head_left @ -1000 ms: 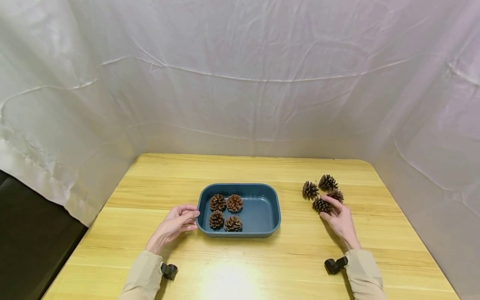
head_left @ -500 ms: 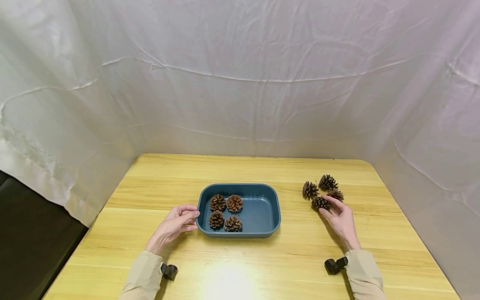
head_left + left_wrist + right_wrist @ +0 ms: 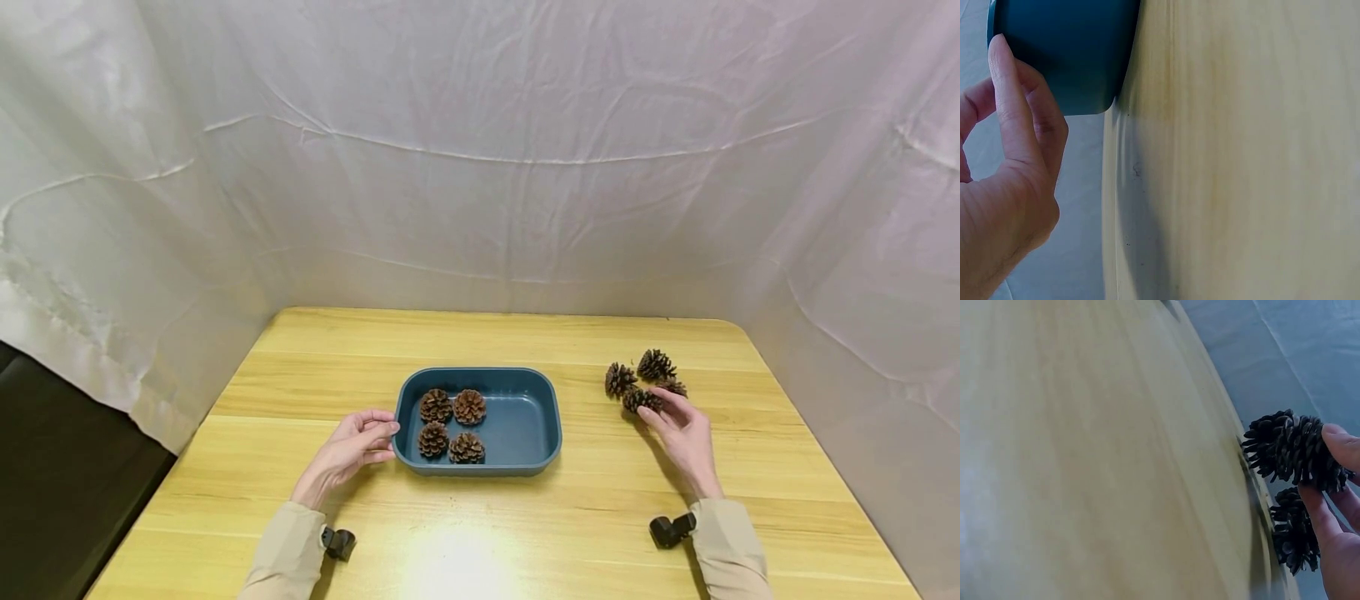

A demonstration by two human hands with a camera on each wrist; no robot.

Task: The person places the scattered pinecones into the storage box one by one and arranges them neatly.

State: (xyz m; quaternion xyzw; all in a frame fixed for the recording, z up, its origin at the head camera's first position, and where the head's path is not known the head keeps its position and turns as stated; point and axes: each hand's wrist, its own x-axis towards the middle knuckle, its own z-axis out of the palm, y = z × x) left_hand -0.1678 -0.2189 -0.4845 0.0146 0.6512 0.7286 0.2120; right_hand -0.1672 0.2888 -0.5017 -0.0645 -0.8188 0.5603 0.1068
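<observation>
Right hand [image 3: 686, 437]: grip pinching a pinecone [image 3: 637, 398], right side of tabletop [image 3: 570, 533]. Left hand [image 3: 348, 448]: grip pinching blue tray [image 3: 480, 470] at left rim.

The left sleeve [image 3: 283, 550] and right sleeve [image 3: 729, 546] are plain beige fabric. Left wrist unit [image 3: 340, 543] and right wrist unit [image 3: 670, 531]: black, compact.

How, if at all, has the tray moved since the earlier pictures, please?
No; in the head view, the tray shows no visible shift against the table.
</observation>
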